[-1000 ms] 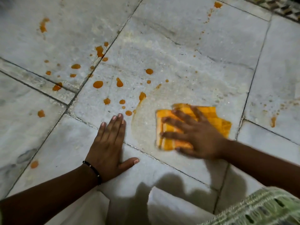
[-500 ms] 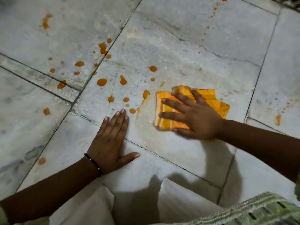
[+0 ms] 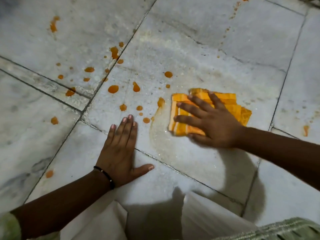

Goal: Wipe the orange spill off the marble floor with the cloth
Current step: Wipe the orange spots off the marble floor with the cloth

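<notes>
Two hands meet the marble floor (image 3: 190, 40): left hand (image 3: 119, 153) braced flat, fingers spread; right hand (image 3: 213, 122) splayed, pressing the folded cloth (image 3: 225, 101). Remaining orange drops (image 3: 113, 88) lie left and beyond the cloth.

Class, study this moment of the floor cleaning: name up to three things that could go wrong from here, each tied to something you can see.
1. The folded cloth under the right hand already looks orange; more strokes may smear rather than lift, as the wet film suggests.
2. The left hand rests flat close to drops and could land in them.
3. Scattered drops across the grout line, such as one far left, may be missed or seep in.
</notes>
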